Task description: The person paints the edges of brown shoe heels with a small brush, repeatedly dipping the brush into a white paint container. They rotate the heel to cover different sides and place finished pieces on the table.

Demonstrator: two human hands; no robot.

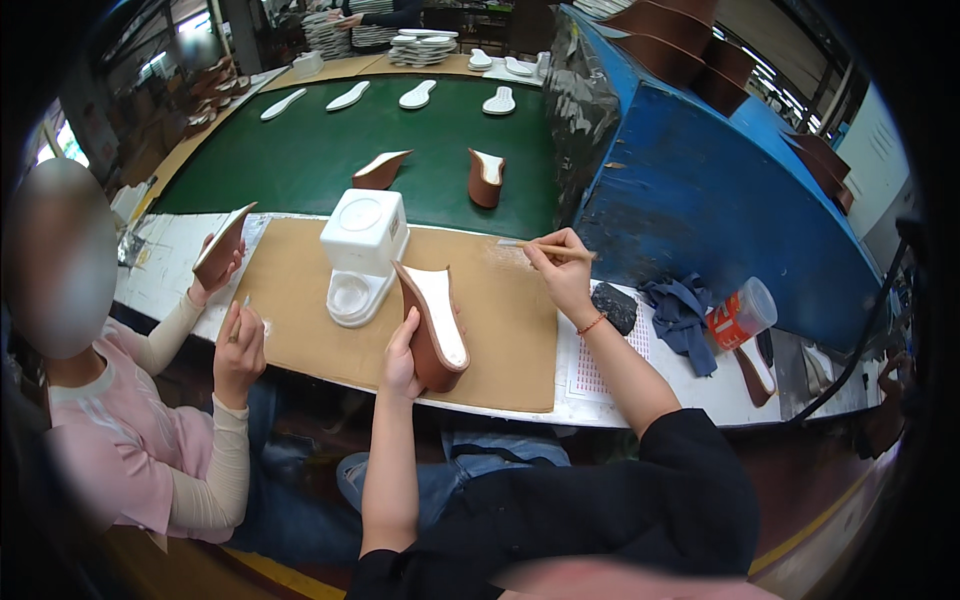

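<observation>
My left hand [401,362] is wrapped round a brown wedge shoe sole [437,318] with a white top, tilted above the cardboard sheet [510,340]. To the right, my right hand [562,272] grips a thin brush [560,249] by its wooden handle. The brush's pale tip points left over the cardboard, apart from the sole. Just left of the sole stands a white plastic glue dispenser [365,228] with a round open cup [349,293] at its foot.
At left, a co-worker holds another wedge sole [225,245] and a brush. Two wedge soles and several white insoles [418,95] lie on the green conveyor belt [300,140]. A blue machine housing [690,190], dark cloth [685,320], tipped plastic jar [743,312] and black block [614,308] are right.
</observation>
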